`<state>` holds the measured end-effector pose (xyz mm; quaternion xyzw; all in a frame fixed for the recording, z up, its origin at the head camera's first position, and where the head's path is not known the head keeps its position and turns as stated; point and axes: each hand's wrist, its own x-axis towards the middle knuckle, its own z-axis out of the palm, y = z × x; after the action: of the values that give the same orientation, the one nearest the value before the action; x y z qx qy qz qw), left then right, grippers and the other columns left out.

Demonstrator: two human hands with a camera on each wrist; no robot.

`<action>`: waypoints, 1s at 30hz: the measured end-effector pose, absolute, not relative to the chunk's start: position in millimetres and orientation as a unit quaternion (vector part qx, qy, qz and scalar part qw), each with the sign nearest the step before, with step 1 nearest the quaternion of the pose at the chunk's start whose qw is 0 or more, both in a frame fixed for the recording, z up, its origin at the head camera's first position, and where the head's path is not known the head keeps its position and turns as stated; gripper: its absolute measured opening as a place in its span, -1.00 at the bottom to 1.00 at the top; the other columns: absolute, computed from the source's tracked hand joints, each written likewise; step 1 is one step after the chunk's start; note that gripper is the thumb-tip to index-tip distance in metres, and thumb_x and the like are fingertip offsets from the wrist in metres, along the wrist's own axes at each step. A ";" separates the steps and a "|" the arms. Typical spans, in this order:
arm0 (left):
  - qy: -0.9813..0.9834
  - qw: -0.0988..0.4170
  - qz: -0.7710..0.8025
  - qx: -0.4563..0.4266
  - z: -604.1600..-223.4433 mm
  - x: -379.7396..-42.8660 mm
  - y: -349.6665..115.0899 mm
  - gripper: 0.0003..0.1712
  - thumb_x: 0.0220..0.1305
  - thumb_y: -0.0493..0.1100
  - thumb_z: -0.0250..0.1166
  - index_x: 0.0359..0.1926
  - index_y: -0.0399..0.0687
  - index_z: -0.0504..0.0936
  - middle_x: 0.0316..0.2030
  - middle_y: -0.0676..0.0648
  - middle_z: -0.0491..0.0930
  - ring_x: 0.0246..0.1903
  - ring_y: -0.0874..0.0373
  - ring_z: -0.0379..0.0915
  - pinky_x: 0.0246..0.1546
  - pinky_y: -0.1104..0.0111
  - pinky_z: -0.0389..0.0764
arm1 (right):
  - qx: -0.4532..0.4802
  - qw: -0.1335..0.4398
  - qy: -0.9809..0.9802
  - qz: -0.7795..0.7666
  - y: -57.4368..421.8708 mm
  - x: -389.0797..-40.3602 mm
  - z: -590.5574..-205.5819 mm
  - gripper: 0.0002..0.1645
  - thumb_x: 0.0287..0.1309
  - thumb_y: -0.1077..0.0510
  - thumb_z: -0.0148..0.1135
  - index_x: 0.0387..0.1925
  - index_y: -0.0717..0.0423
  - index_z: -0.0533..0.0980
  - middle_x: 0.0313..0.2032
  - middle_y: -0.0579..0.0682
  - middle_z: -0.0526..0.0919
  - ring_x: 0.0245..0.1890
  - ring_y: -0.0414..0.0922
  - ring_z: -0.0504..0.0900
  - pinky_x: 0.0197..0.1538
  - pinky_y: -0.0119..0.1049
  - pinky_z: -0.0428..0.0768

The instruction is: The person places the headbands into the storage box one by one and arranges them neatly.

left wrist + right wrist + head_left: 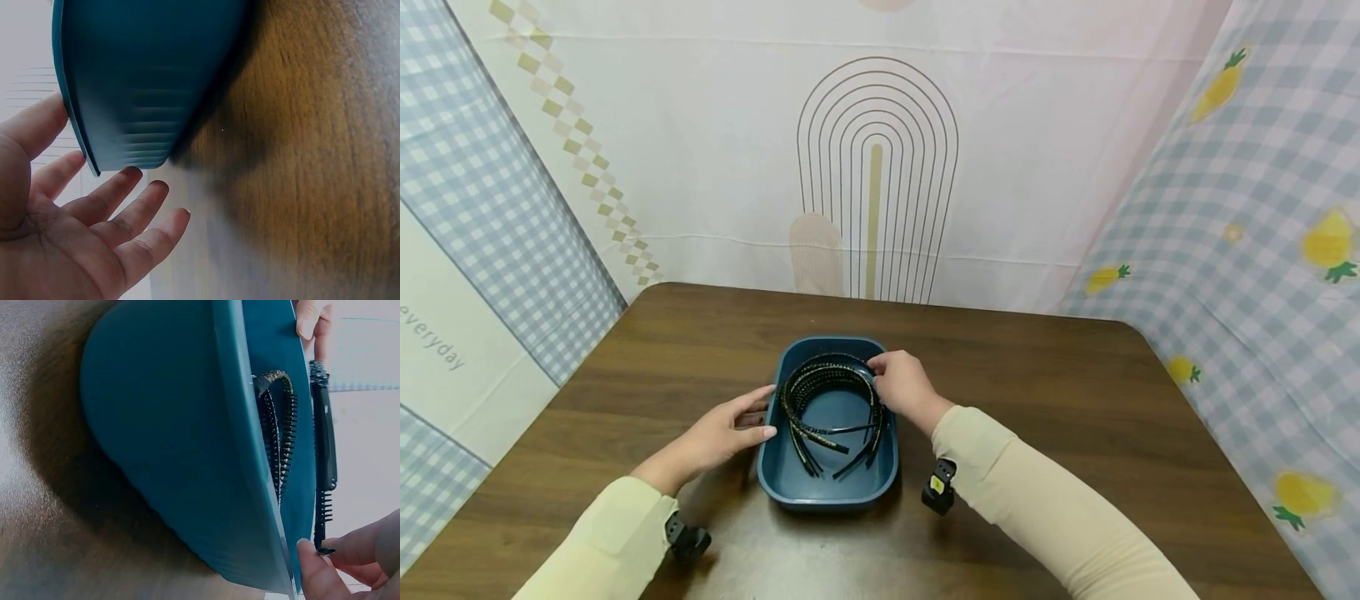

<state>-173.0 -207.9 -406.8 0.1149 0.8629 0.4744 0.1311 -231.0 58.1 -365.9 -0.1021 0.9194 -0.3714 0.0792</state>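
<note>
Several black headbands with gold specks and inner teeth (pixel 831 375) lie bunched in a blue plastic tray (pixel 829 503). My right hand (pixel 904 385) is at the tray's far right corner. In the right wrist view, its thumb and finger pinch the tip of a black toothed headband (pixel 325 437), which stands just above the rim. The other headbands (pixel 284 437) show inside behind the near wall. My left hand (pixel 718 433) is at the tray's left side. Its fingers are spread and fairly straight, touching the rim and outer wall (pixel 150 94).
The tray stands on a dark brown wooden table (pixel 1037 375). A white patterned cloth (pixel 722 150) hangs behind the table, and checked cloths hang at both sides. A small black camera is strapped to each wrist.
</note>
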 end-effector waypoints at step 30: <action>0.856 0.116 0.485 0.133 -409.0 -172.9 -208.1 -0.22 0.35 -0.11 0.24 0.43 -0.32 0.12 0.31 -0.41 0.27 0.25 -0.32 0.28 0.17 -0.04 0.42 | -0.138 0.084 0.927 -0.338 54.1 -224.4 -372.0 -0.60 0.24 0.41 0.10 0.11 0.28 0.54 0.12 0.16 0.58 -0.01 -0.05 0.58 -0.02 -0.19 0.61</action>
<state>-172.9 -208.1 -409.0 0.1326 0.8563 0.4854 0.1163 -224.4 54.1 -372.0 -0.1381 0.9273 -0.3377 0.0838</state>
